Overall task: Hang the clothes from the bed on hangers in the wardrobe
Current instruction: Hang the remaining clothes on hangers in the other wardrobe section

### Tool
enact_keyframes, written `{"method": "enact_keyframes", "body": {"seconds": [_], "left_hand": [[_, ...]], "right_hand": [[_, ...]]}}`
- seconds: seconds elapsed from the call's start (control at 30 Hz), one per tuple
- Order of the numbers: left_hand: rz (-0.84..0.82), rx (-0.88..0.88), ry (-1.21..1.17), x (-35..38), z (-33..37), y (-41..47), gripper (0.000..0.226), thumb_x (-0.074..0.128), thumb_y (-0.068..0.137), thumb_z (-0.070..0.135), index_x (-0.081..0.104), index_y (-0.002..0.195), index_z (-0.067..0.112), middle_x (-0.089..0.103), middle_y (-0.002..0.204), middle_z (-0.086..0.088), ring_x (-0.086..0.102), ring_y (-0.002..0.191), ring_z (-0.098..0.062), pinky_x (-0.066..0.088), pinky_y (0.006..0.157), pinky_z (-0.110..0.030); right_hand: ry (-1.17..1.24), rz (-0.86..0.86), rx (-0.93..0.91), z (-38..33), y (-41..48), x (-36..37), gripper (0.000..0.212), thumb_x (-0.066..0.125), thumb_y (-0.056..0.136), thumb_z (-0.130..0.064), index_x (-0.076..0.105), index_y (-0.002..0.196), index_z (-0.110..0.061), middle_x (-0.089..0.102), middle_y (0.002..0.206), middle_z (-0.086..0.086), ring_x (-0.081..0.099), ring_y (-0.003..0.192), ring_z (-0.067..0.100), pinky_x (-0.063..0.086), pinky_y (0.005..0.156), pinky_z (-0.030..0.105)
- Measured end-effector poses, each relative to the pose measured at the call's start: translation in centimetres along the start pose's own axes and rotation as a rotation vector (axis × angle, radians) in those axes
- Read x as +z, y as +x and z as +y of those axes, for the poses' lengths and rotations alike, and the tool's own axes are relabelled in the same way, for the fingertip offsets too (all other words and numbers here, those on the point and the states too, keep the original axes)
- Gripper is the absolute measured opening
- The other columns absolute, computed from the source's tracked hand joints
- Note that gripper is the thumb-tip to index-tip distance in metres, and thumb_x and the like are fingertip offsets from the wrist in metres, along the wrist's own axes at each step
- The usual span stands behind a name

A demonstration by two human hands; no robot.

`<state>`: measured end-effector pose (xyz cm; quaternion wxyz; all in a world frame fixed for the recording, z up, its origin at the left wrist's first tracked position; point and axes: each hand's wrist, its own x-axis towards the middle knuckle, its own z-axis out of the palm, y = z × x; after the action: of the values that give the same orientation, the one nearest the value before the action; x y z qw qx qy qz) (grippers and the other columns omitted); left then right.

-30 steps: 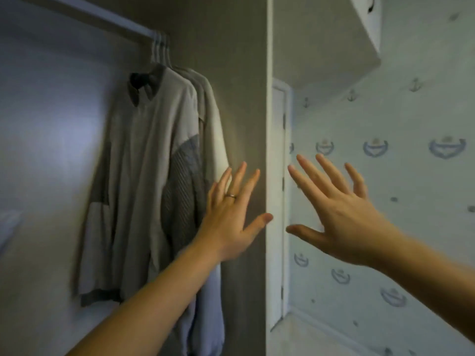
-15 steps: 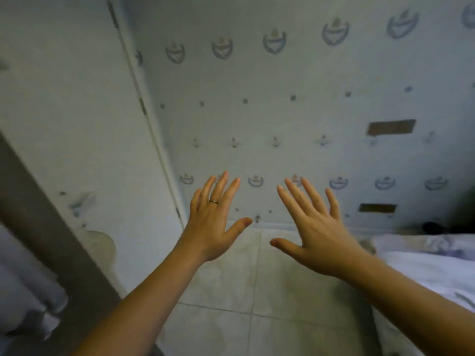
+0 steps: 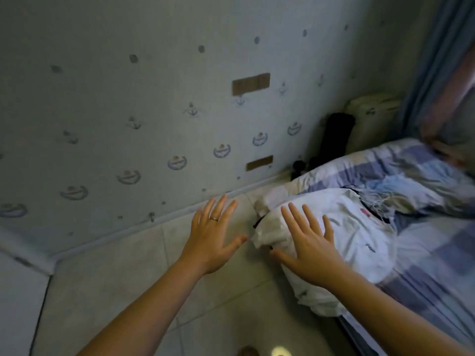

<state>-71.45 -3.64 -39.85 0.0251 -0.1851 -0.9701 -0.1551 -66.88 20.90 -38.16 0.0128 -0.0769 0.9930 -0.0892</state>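
A pile of white clothes (image 3: 359, 242) lies at the near left edge of the bed (image 3: 437, 265), which has a blue and white checked sheet. My left hand (image 3: 213, 235) is held out over the tiled floor, fingers straight and spread, a ring on one finger, holding nothing. My right hand (image 3: 308, 245) is stretched out with spread fingers in front of the white pile; I cannot tell whether it touches the cloth. The wardrobe and hangers are out of view.
A wall (image 3: 128, 111) papered with small anchor and boat motifs runs along the left. Pale floor tiles (image 3: 128, 291) fill the lower left. A dark object (image 3: 336, 134) and a pale radiator (image 3: 372, 116) stand beyond the bed head, beside a blue curtain (image 3: 434, 60).
My view has swung right and down from the wardrobe with hung shirts, past the wall, to the bed. Both hands stay open and spread; the right one now hovers at the white pile.
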Motion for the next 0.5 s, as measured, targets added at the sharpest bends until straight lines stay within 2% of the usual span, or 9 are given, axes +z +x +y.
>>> {"method": "enact_keyframes", "body": {"seconds": [0.1, 0.2, 0.27, 0.33, 0.4, 0.5], "left_hand": [[-0.076, 0.068, -0.044, 2.0, 0.5, 4.7, 0.089, 0.018, 0.082, 0.083, 0.003, 0.157, 0.037, -0.006, 0.166, 0.008, -0.012, 0.151, -0.015, 0.002, 0.122, -0.048], [-0.156, 0.16, -0.062, 4.3, 1.2, 9.9, 0.083, 0.029, 0.088, 0.076, 0.003, 0.157, 0.038, -0.005, 0.166, 0.007, -0.01, 0.152, -0.016, 0.001, 0.122, -0.047], [-0.209, 0.214, -0.047, 5.7, 2.1, 13.0, 0.083, 0.028, 0.088, 0.076, 0.0, 0.156, 0.039, -0.007, 0.166, 0.007, -0.011, 0.151, -0.017, 0.001, 0.121, -0.045], [-0.256, 0.266, -0.046, 7.1, 3.3, 15.6, 0.083, 0.022, 0.085, 0.079, -0.006, 0.154, 0.043, -0.008, 0.166, 0.009, -0.012, 0.151, -0.016, 0.002, 0.121, -0.044], [-0.299, 0.32, -0.046, 8.5, 4.9, 18.0, 0.079, 0.024, 0.087, 0.078, -0.011, 0.151, 0.046, -0.009, 0.165, 0.01, -0.014, 0.151, -0.015, 0.002, 0.122, -0.045], [-0.365, 0.367, -0.05, 10.5, 7.7, 21.7, 0.081, 0.022, 0.085, 0.08, -0.008, 0.152, 0.046, -0.01, 0.165, 0.012, -0.015, 0.15, -0.013, 0.0, 0.122, -0.043]], "right_hand": [[0.001, -0.059, 0.131, 2.6, 1.6, 0.9, 0.093, 0.02, 0.081, -0.083, -0.022, 0.149, -0.035, -0.029, 0.156, -0.008, -0.026, 0.144, 0.022, -0.021, 0.113, 0.051], [0.019, -0.093, 0.274, 5.1, 2.8, 2.2, 0.101, -0.001, 0.066, -0.088, -0.024, 0.149, -0.034, -0.035, 0.149, -0.01, -0.031, 0.14, 0.02, -0.02, 0.113, 0.051], [0.028, -0.102, 0.354, 6.9, 3.1, 2.8, 0.105, -0.007, 0.061, -0.087, -0.024, 0.149, -0.033, -0.035, 0.149, -0.01, -0.032, 0.138, 0.019, -0.02, 0.113, 0.051], [0.041, -0.125, 0.443, 8.8, 3.0, 3.3, 0.101, -0.001, 0.068, -0.085, -0.023, 0.15, -0.032, -0.035, 0.15, -0.01, -0.03, 0.141, 0.02, -0.021, 0.111, 0.05], [0.064, -0.141, 0.527, 10.9, 3.0, 3.6, 0.094, 0.013, 0.079, -0.082, -0.022, 0.15, -0.032, -0.032, 0.153, -0.008, -0.027, 0.144, 0.022, -0.021, 0.112, 0.051], [0.099, -0.141, 0.632, 14.7, 3.5, 4.2, 0.093, 0.023, 0.084, -0.08, -0.024, 0.149, -0.033, -0.033, 0.153, -0.009, -0.027, 0.145, 0.022, -0.017, 0.115, 0.054]]}}
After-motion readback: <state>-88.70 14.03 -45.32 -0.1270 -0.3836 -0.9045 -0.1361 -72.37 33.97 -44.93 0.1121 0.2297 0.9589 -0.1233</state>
